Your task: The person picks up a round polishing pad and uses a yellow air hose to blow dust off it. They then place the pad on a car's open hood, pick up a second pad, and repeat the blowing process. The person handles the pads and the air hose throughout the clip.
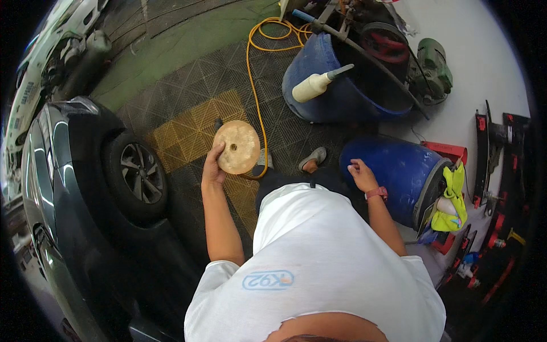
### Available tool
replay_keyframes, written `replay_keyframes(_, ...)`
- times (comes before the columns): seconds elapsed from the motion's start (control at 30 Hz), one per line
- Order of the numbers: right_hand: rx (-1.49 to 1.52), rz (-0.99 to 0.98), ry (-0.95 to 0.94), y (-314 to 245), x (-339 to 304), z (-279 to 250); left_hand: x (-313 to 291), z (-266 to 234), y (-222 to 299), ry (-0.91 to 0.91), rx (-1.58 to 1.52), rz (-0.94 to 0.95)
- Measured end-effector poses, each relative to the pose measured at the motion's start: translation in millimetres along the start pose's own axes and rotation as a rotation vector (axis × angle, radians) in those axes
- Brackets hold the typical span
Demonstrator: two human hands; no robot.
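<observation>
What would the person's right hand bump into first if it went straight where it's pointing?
Probably the blue tub: the right hand points up and leftward in the picture, across the floor mat toward it. Depth is unclear, so it might pass above.

Buffing pad (246,153): mottled tan with paler blotches, dark at the centre hole. Squeeze bottle (309,88): cream, with a grey nozzle. On my feed the open drum (307,64) and the closed drum (387,176) are both blue, with whitish scuffs. Hose (249,61): orange-yellow. Floor tiles (188,85): ribbed pattern, dark grey with a mustard-yellow block. Car (68,188): dark grey, nearly black. T-shirt (342,245): white, pale blue print. Wristwatch (376,193): reddish. I note fluorescent yellow-green on the cloth (454,196), dull green on the motor (434,61).
</observation>
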State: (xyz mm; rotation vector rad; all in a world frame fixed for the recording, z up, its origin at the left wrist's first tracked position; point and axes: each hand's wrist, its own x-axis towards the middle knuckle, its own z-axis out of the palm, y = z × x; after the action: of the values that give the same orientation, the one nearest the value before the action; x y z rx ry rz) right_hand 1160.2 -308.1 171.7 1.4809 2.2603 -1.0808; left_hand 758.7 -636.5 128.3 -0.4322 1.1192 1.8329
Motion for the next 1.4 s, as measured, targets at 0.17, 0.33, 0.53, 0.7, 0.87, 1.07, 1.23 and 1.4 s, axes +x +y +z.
replay_keyframes(0.17,0.024,0.106,0.002,9,-15,25,0,1,9,-0.04,0.019,-0.101)
replay_keyframes(0.33,0.182,0.237,0.097,59,-43,52,-1,51,2,-0.066,0.203,-0.127)
replay_keyframes(0.53,0.575,0.402,0.319,90,-70,67,12,111,-8,-0.18,0.418,-0.241)
replay_keyframes(0.7,1.178,0.437,0.538,107,-76,47,23,181,-37,-0.317,0.563,-0.352)
replay_keyframes(0.87,1.416,0.361,0.689,125,-30,-24,7,240,-77,-0.349,0.601,-0.374)
replay_keyframes(1.07,1.458,0.082,0.683,169,58,-104,-11,299,-143,-0.165,0.657,-0.322)
replay_keyframes(1.23,1.56,-0.016,0.493,200,87,-70,-13,346,-195,-0.214,0.809,-0.371)
replay_keyframes(1.4,1.329,0.131,0.41,236,82,11,-21,386,-231,-0.22,0.892,-0.422)
